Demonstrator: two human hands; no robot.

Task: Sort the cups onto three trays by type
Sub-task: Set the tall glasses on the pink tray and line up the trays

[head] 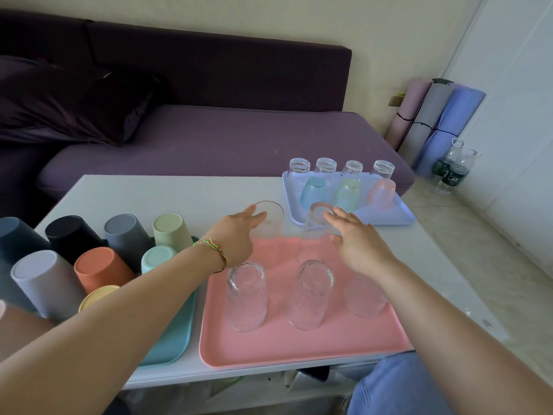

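Glasses: three clear ones [247,295] inverted on pink tray [269,345], near centre.
Left hand [239,232]: fingers straight, touching left glass [273,217] at tray's far edge.
Right hand [356,238]: fingers spread, tips on right glass [317,217].
Plastic cups [98,268]: inverted, teal tray [176,333], left.
Blue tray [401,214]: far right, small glasses [324,167], tinted cups [347,193].

A purple sofa [209,139] with a dark pillow [74,106] sits behind the white table [149,193], near rolled mats [434,121] and bottles [452,170].
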